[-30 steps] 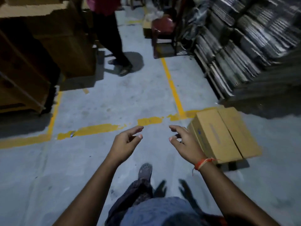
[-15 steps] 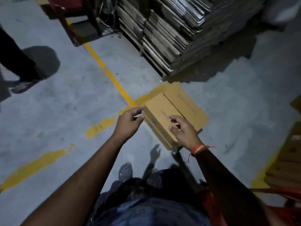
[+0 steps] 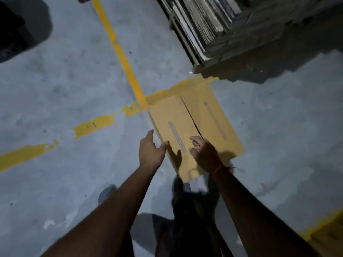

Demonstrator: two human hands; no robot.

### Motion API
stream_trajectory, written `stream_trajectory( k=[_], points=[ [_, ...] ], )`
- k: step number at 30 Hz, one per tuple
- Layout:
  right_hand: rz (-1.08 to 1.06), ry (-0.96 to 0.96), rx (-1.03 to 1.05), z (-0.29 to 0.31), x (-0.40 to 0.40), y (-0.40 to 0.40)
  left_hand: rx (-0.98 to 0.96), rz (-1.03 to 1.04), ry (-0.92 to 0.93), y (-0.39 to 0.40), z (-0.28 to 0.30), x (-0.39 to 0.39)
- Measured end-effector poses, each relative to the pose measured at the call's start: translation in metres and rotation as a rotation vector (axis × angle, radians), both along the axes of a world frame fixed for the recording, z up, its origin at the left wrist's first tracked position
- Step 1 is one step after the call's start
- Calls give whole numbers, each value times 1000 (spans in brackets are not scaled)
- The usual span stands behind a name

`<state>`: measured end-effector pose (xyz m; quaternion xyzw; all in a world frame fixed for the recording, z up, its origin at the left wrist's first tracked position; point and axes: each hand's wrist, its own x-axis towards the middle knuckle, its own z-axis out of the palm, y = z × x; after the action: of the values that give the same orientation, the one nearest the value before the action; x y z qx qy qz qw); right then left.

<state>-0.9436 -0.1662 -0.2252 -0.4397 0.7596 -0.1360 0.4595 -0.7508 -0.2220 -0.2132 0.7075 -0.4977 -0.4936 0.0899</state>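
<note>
At the far left a dark shape point(image 3: 13, 32) is cut off by the frame edge, too dim to identify. A yellow floor line point(image 3: 118, 47) runs down toward you and meets a patchy cross line. Your left shoe point(image 3: 106, 193) shows only as a blur beside your forearm. Your left hand point(image 3: 151, 153) is spread, fingers straight and thumb out, just beside the near left edge of the cardboard box point(image 3: 209, 112); whether the thumb touches the edge is hard to tell.

The box sits on the floor over the line crossing, its 2 top flaps closed with a dark seam between them. Your right hand point(image 3: 205, 154) hovers over its near end, fingers loosely bent and gripping nothing, hiding the near right corner. An orange thread point(image 3: 220, 168) circles that wrist. At the upper right, a stack of flat cardboard point(image 3: 204, 25) runs out of frame.
</note>
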Motion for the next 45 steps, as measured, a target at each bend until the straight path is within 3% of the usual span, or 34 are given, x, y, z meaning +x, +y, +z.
stream_trajectory(
  k=[7,11,16,25,30,36,45],
  points=[
    [129,311,-57,-180,-133,-45,226,213,-150,-16,-163,-98],
    [184,547,-115,-243,-185,-63,264,206,-175,-25,-234,-119],
    [234,585,120,-247,-211,-74,204,181,-290,-17,-267,-122],
    [253,409,128,-238,-204,-79,75,192,-213,-6,-262,-91],
    [344,389,62,-235,-156,-61,18,181,-345,-15,-249,-41],
    [380,256,20,-231,-38,-36,-50,209,-481,-2,-224,81],
    [657,197,-103,-212,208,4,17,576,-416,173,-204,309]
  ],
)
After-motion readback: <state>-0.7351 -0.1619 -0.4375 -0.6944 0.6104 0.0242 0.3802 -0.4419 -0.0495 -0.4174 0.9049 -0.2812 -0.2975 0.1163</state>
